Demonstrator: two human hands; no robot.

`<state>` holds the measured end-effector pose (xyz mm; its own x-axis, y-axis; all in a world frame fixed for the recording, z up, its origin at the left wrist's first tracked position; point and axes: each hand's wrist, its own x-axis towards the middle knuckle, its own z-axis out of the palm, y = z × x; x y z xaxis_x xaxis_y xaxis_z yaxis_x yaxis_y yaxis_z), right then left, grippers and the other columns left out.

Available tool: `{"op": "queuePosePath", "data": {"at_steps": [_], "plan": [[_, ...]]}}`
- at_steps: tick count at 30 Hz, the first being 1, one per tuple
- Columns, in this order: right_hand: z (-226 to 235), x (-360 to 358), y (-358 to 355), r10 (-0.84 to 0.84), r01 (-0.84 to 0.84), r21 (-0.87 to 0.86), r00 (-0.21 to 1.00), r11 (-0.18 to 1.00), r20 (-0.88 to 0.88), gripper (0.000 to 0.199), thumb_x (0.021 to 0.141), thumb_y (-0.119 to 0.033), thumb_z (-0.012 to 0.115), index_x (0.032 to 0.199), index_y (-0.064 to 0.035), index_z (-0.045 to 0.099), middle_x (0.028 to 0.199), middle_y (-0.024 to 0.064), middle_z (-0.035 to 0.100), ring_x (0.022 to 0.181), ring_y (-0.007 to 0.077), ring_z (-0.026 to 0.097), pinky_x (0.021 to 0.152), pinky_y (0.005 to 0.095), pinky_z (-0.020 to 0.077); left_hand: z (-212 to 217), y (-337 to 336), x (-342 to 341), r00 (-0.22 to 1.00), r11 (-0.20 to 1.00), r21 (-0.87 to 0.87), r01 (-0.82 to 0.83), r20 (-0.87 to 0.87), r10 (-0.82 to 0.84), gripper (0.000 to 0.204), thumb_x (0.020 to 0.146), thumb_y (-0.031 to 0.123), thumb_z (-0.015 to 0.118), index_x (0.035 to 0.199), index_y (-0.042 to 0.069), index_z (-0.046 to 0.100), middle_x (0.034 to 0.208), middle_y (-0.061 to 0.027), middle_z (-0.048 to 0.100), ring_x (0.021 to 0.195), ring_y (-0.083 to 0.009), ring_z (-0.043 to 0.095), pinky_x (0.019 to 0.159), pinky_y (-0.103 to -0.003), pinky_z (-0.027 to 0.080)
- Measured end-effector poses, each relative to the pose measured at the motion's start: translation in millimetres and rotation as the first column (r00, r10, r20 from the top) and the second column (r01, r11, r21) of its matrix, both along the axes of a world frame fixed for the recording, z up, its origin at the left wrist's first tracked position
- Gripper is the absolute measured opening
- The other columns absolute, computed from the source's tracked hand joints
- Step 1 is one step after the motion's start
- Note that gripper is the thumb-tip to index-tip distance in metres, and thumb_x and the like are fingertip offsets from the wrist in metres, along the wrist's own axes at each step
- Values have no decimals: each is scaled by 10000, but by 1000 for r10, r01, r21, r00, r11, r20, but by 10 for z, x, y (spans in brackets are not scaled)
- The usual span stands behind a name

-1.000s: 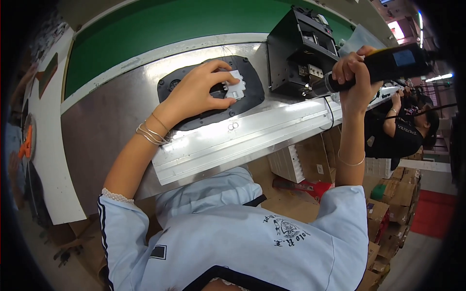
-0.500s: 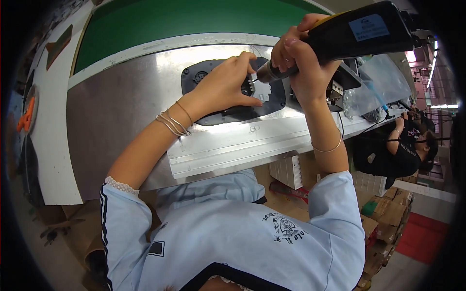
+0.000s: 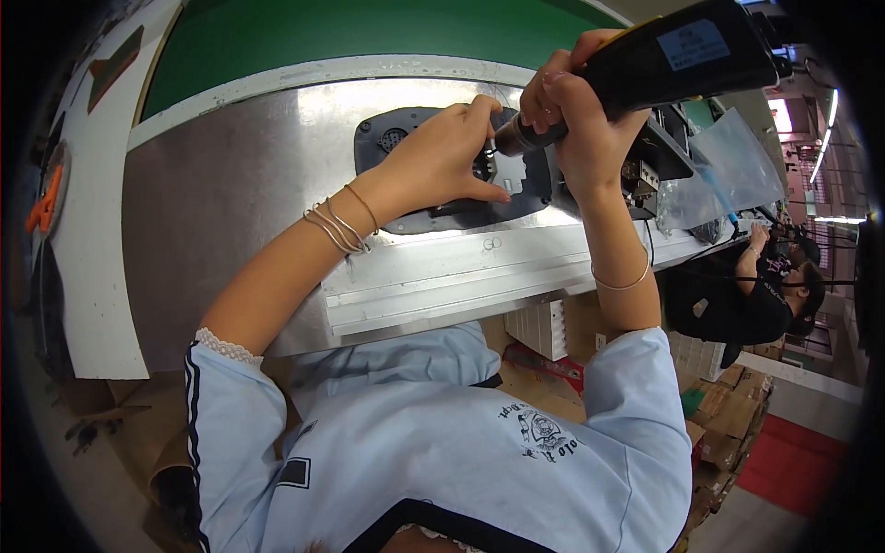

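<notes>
— Order, left to right: first item?

— At the far left, an orange thing (image 3: 44, 203), too bent by the lens to identify. Next, the shiny metal tabletop (image 3: 230, 157) with a dark panel (image 3: 372, 157) lying flat on it, and a pale rail (image 3: 433, 286) along the front edge.

— And over the panel?

— Left hand (image 3: 441, 155), thumb and fingers spread about the left side of a white part (image 3: 512, 173). Thumb tip by the lower edge, fingers by the upper left corner. Firm or loose grip: impossible to tell from this angle.

— Exact place of the white part?

— On the panel, right of its middle, just beside the left hand.

— Handling?

— Probably light and stiff, like moulded plastic; perhaps slightly slippery, with corners likely fragile. Best taken by opposite edges, well away from the upper left corner. Panel probably stiff too, and apt to slide on smooth metal; best held near the rim.

— Farther right?

— Right hand (image 3: 590, 115), grip closed around a black power driver (image 3: 659, 69), nose slanting down toward that same corner. Contact there: too small to judge. Likely the heaviest piece; best wrapped fully around the barrel.

— Beyond?

— A black housing (image 3: 666, 152), partly hidden, then a clear plastic bag (image 3: 737, 161) and a co-worker in black (image 3: 719, 304).
</notes>
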<state>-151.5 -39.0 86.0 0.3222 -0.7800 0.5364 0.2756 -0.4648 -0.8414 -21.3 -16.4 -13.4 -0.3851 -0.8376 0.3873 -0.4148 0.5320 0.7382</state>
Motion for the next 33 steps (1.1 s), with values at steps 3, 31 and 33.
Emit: {"op": "queuePosePath", "data": {"at_steps": [3, 31, 33], "plan": [[-10, 52, -5, 9, -9, -12, 999, 1000, -42, 188, 767, 68, 517, 902, -7, 409, 594, 73, 450, 440, 130, 426, 426, 279, 396, -18, -4, -5, 1000, 1000, 10, -2, 7, 2, 853, 595, 368, 848, 1190, -24, 378, 964, -161, 574, 959, -324, 547, 842, -382, 465], [347, -1531, 164, -507, 509, -98, 861, 855, 45, 156, 762, 55, 522, 882, -26, 465, 613, 55, 447, 469, 144, 416, 487, 307, 391, 94, 35, -8, 995, 1000, 16, -7, 100, 5, 815, 613, 362, 831, 1190, -22, 404, 1042, -185, 602, 1035, -322, 559, 896, -371, 460], [364, -1492, 191, -503, 503, -46, 864, 863, 12, 165, 767, 39, 528, 900, -26, 457, 605, 53, 439, 450, 139, 404, 477, 298, 386, 76, 22, 11, 994, 999, 31, -18, 105, 15, 815, 613, 367, 829, 1190, -24, 406, 1042, -184, 603, 1039, -322, 556, 898, -373, 459]]}}
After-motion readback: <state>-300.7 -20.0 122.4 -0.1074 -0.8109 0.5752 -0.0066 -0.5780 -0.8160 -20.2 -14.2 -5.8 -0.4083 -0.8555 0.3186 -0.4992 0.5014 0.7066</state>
